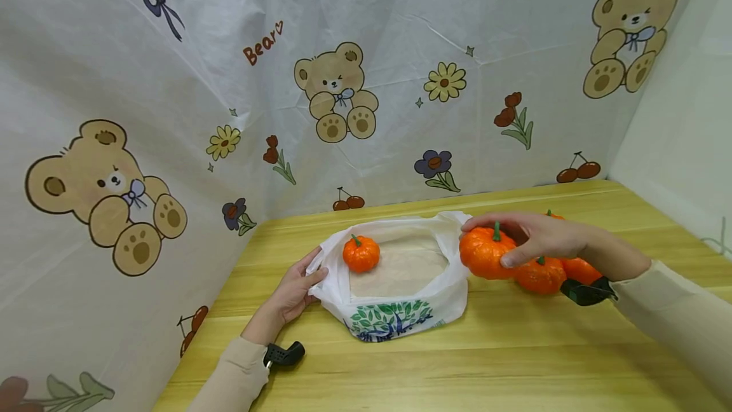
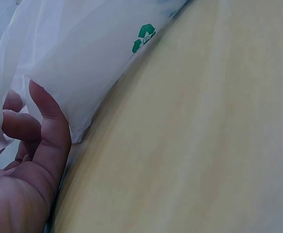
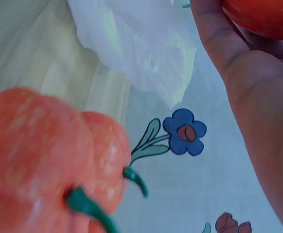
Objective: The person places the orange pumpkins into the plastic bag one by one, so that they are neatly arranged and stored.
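Note:
A white plastic bag (image 1: pixel 400 297) with a green tree print lies on the table, its mouth spread wide. Inside it, toward the left, sits a small orange pumpkin (image 1: pixel 361 254) with a green stem. My left hand (image 1: pixel 294 288) grips the bag's left rim between thumb and fingers; the left wrist view shows the plastic (image 2: pixel 83 53) over the curled fingers. At the bag's right edge, my right hand (image 1: pixel 528 237) holds another orange pumpkin (image 1: pixel 485 253) above the table, fingers over its far side and thumb on the near side.
Several more orange pumpkins (image 1: pixel 540 275) stand together on the wooden table (image 1: pixel 515 348), right of the bag and below my right forearm. A bear-printed sheet (image 1: pixel 394 164) hangs behind and along the left side. A white wall (image 1: pixel 680 126) rises at the right.

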Demonstrator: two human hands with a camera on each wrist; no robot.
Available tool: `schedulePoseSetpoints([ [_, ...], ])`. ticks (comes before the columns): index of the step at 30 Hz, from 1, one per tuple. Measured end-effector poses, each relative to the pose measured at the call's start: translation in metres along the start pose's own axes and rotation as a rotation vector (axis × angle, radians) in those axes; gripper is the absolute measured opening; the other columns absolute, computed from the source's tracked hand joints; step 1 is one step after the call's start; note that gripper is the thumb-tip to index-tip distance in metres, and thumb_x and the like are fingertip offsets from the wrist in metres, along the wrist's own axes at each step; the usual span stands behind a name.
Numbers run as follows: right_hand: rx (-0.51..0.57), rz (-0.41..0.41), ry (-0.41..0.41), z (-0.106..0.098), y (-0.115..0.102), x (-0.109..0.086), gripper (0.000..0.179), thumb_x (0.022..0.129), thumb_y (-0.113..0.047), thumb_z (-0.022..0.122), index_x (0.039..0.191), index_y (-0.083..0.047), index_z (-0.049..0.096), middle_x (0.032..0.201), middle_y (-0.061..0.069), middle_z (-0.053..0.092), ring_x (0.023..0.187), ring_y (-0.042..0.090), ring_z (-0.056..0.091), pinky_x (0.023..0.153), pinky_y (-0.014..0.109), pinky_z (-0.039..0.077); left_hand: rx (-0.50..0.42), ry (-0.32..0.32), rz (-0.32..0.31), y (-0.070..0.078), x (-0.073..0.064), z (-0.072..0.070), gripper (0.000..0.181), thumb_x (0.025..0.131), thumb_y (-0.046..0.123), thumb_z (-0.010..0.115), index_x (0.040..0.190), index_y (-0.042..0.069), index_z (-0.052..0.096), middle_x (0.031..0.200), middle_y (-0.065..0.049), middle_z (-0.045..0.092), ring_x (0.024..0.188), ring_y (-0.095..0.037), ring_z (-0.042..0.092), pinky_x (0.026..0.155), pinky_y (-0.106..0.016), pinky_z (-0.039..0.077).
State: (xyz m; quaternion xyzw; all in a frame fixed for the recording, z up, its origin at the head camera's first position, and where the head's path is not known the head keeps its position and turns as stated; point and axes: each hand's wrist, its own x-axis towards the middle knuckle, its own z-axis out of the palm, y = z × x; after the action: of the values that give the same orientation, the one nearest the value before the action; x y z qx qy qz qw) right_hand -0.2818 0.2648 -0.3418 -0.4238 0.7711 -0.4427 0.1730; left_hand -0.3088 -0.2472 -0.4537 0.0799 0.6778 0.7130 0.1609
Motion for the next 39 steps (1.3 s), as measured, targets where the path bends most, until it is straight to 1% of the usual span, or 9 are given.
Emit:
schedulePoseSetpoints([
  [4, 0.056, 0.084, 0.004, 0.001, -0.004, 0.016, 0.063, 0.094, -0.014, 0.067, 0.154, -0.016, 0.046, 0.151, 0.014, 0.048, 0.129, 0.022, 0.053, 0.102, 0.032, 0.053, 0.004, 0.003, -0.003, 0.000, 0.001, 0.000, 0.074, 0.105, 0.017, 0.061, 0.166, 0.024, 0.020, 0.167, -0.017, 0.030, 0.106, -0.018, 0.071, 0.083, -0.036, 0.064],
  [8, 0.111, 0.132, -0.011, 0.001, -0.007, 0.032, 0.063, 0.095, -0.017, 0.068, 0.153, -0.018, 0.046, 0.145, 0.016, 0.053, 0.124, 0.031, 0.056, 0.099, 0.036, 0.056, 0.008, 0.013, -0.006, 0.001, 0.001, 0.001, 0.074, 0.105, 0.018, 0.062, 0.166, 0.024, 0.022, 0.167, -0.017, 0.030, 0.106, -0.018, 0.071, 0.082, -0.036, 0.064],
  [12, 0.083, 0.154, -0.010, -0.001, -0.010, 0.048, 0.062, 0.094, -0.021, 0.070, 0.152, -0.021, 0.048, 0.145, 0.011, 0.055, 0.129, 0.031, 0.052, 0.108, 0.038, 0.048, 0.008, 0.023, -0.009, 0.001, 0.000, 0.002, 0.074, 0.104, 0.018, 0.062, 0.166, 0.025, 0.022, 0.167, -0.016, 0.030, 0.106, -0.017, 0.070, 0.082, -0.036, 0.064],
  [17, 0.034, 0.159, 0.005, -0.003, -0.009, 0.064, 0.060, 0.094, -0.025, 0.071, 0.150, -0.026, 0.051, 0.156, 0.005, 0.046, 0.140, 0.032, 0.041, 0.118, 0.051, 0.033, 0.002, 0.024, 0.004, 0.002, 0.000, 0.002, 0.073, 0.105, 0.018, 0.061, 0.166, 0.024, 0.022, 0.166, -0.017, 0.032, 0.103, -0.018, 0.072, 0.080, -0.035, 0.064],
  [20, 0.034, 0.162, 0.009, -0.004, -0.005, 0.075, 0.060, 0.094, -0.026, 0.072, 0.150, -0.027, 0.051, 0.158, 0.003, 0.044, 0.142, 0.032, 0.041, 0.119, 0.053, 0.032, 0.005, 0.020, 0.004, 0.002, 0.000, 0.001, 0.073, 0.105, 0.018, 0.061, 0.166, 0.024, 0.022, 0.166, -0.017, 0.032, 0.102, -0.018, 0.072, 0.079, -0.035, 0.064],
  [28, 0.049, 0.177, -0.026, -0.002, -0.002, 0.114, 0.067, 0.093, -0.030, 0.074, 0.153, -0.019, 0.047, 0.151, 0.006, 0.051, 0.133, 0.030, 0.048, 0.113, 0.046, 0.043, 0.010, 0.020, -0.002, 0.001, 0.000, 0.001, 0.073, 0.105, 0.018, 0.061, 0.166, 0.025, 0.022, 0.166, -0.015, 0.031, 0.106, -0.017, 0.071, 0.082, -0.036, 0.064],
  [33, 0.067, 0.199, -0.051, 0.004, 0.001, 0.137, 0.063, 0.093, -0.029, 0.074, 0.150, -0.020, 0.050, 0.143, 0.007, 0.056, 0.125, 0.028, 0.054, 0.108, 0.041, 0.049, 0.007, 0.012, -0.001, 0.001, 0.000, 0.001, 0.073, 0.105, 0.018, 0.061, 0.166, 0.025, 0.022, 0.167, -0.015, 0.031, 0.106, -0.018, 0.071, 0.082, -0.036, 0.064],
  [36, 0.097, 0.219, -0.071, 0.009, 0.005, 0.148, 0.060, 0.094, -0.028, 0.073, 0.148, -0.019, 0.049, 0.137, 0.010, 0.059, 0.121, 0.028, 0.057, 0.105, 0.038, 0.052, 0.005, 0.009, -0.003, 0.001, -0.001, 0.000, 0.073, 0.105, 0.018, 0.061, 0.166, 0.025, 0.022, 0.166, -0.016, 0.031, 0.105, -0.018, 0.071, 0.081, -0.035, 0.064],
  [39, 0.132, 0.238, -0.081, 0.014, 0.011, 0.158, 0.059, 0.094, -0.026, 0.072, 0.147, -0.016, 0.049, 0.134, 0.011, 0.059, 0.117, 0.027, 0.059, 0.102, 0.037, 0.054, 0.005, 0.010, 0.000, 0.001, -0.001, 0.000, 0.073, 0.105, 0.017, 0.061, 0.166, 0.024, 0.021, 0.166, -0.016, 0.031, 0.105, -0.018, 0.071, 0.081, -0.035, 0.064],
])
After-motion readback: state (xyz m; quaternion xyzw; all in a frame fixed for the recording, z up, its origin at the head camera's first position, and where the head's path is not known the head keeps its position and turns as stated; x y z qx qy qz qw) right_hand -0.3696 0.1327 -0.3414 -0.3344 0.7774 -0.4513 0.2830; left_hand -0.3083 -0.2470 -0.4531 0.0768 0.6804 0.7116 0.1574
